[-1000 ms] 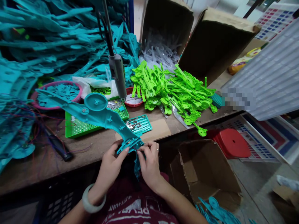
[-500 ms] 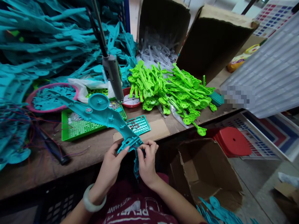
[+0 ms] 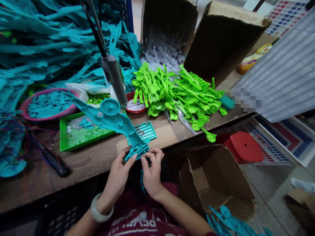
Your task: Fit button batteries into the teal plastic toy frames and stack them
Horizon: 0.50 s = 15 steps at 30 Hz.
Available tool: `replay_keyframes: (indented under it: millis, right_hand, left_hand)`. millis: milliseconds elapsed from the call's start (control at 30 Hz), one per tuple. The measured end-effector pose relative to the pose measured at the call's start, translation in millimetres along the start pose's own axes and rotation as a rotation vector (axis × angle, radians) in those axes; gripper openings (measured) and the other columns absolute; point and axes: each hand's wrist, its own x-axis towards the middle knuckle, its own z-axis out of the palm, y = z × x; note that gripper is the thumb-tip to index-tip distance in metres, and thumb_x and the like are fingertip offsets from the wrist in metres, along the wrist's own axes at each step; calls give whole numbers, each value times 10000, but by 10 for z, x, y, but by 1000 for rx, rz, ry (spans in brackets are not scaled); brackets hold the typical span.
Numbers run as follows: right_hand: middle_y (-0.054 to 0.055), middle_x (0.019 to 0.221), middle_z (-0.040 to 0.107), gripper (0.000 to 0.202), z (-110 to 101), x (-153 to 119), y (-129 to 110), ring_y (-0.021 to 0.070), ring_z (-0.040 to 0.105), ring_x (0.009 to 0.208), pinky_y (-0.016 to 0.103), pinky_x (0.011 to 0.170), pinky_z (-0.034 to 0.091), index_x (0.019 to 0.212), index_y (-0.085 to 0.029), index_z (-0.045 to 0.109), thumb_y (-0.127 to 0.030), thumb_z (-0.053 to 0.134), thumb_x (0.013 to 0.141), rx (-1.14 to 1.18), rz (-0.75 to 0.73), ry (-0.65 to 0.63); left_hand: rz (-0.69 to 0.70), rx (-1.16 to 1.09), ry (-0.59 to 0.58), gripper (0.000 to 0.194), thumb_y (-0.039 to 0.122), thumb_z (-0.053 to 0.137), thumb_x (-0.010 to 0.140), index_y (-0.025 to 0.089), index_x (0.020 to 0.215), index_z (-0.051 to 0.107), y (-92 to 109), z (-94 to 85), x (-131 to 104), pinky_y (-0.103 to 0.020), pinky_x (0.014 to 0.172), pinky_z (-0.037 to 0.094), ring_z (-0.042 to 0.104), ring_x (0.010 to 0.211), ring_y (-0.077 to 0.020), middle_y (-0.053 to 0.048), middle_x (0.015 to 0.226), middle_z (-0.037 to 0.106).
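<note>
A long teal plastic part (image 3: 118, 123) with a round disc slants up to the left over the bench edge. My left hand (image 3: 119, 172) pinches its lower end, with the thumb on top. Close beside it, my right hand (image 3: 153, 170) has thumb and fingers closed on the same end. Another bit of teal hangs below, between my hands. Behind the part are a green tray (image 3: 85, 139) of small metal pieces and a small teal tray (image 3: 145, 131). A grey electric screwdriver (image 3: 114, 78) hangs above them.
Bright green parts (image 3: 182, 91) are heaped on the bench, and teal parts (image 3: 49, 42) are piled at the left. A pink basket (image 3: 23, 109) and a red basket (image 3: 137, 111) stand behind. An open cardboard box (image 3: 221, 180) and a red stool (image 3: 243, 147) are at the right.
The view has shifted slightly, moving the bench items left in the picture. The teal part has tilted a little in my hands, and less of the teal piece below shows.
</note>
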Motion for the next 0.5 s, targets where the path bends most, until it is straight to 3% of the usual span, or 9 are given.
replay_keyframes:
  millis: [200, 400, 500]
  right_hand:
    - [69, 1064, 478, 94, 44, 47, 38, 225, 474, 1064, 417, 959, 395, 899, -208, 627, -212, 545, 945, -24, 2, 58]
    - [86, 1085, 478, 56, 24, 130, -77, 256, 476, 1073, 445, 948, 420, 894, -213, 666, -249, 684, 855, -88, -108, 158]
    - [95, 1156, 480, 139, -47, 267, -214, 276, 453, 1124, 471, 983, 396, 947, -227, 688, -246, 731, 816, -139, -176, 64]
  left_hand:
    - [37, 47, 59, 438, 426, 711, 804, 192, 1164, 628, 1, 29, 7, -387, 1007, 434, 627, 1090, -247, -74, 1163, 697]
    - [88, 127, 195, 441, 425, 727, 771, 168, 1112, 615, -26, 13, 0, -342, 806, 514, 667, 848, -219, -57, 961, 719]
    - [107, 190, 211, 391, 426, 701, 779, 171, 1062, 615, -35, 34, -22, -314, 748, 506, 643, 781, -200, -39, 894, 704]
